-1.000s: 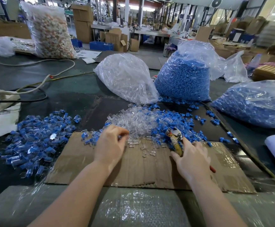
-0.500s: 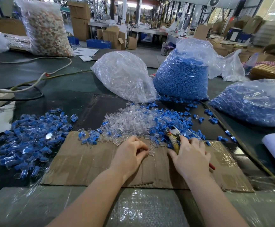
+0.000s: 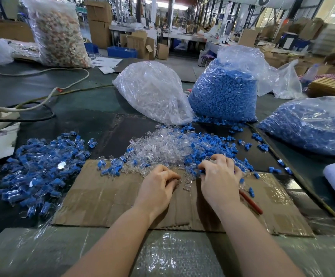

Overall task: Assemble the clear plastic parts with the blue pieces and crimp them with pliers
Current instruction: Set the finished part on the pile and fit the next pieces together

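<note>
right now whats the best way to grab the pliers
Take the red handle, the only part showing, from the person's right. It lies flat on the cardboard, trailing toward the near right; the head is hidden under the right hand.

Bare cardboard (image 3: 106,198) lies open near the desk edge on the left. Ahead, the loose heap of clear parts (image 3: 158,146) and blue pieces (image 3: 212,144) blocks the way, with two full bags (image 3: 152,92) standing close behind it.
</note>
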Tool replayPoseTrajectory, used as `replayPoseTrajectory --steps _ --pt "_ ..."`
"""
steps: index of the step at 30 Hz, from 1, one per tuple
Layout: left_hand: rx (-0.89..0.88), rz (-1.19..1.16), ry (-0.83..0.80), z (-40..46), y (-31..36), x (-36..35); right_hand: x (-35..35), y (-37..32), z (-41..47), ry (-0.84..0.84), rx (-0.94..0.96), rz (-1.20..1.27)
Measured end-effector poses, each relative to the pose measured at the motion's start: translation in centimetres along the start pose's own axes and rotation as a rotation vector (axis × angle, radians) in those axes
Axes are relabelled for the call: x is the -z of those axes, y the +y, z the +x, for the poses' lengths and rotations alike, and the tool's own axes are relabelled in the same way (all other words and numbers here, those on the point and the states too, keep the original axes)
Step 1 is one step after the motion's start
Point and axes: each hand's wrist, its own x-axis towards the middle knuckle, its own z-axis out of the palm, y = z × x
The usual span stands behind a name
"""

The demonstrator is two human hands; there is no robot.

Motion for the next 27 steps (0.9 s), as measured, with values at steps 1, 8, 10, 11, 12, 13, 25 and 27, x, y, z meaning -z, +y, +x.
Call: replayPoseTrajectory --steps 1,8,10,11,12,13,25,27 --pt "0.002 0.003 0.001 0.0 0.0 0.0 0.0 0.0 0.0 0.007 0.004 0.014" --pt "-0.001 0.041 -0.017 -0.1 -0.2 0.0 -0.4 -0.6 -0.1 -0.019 0.049 -0.021" --pt "-0.024 0.061 -0.028 -0.2 -0.2 0.0 -0.3 -0.7 -0.2 -0.030 0.054 -0.032" --pt "-0.034 0.071 -0.038 -0.2 -0.2 0.0 -0.4 -0.8 -0.2 -0.032 0.055 -0.036" --pt "-0.042 0.079 -0.049 -0.2 -0.2 -0.1 -0.4 -0.8 -0.1 -0.031 0.056 -0.040" --pt "-0.047 0.086 -0.058 -0.2 -0.2 -0.1 -0.4 -0.9 -0.2 -0.029 0.056 -0.044" --pt "0.023 -0.010 0.065 -0.4 0.0 0.4 -1.0 -1.0 -0.5 0.115 0.055 -0.043" --pt "0.058 -0.022 0.084 -0.4 -0.2 0.5 -0.9 -1.3 -0.8 0.167 0.054 0.018"
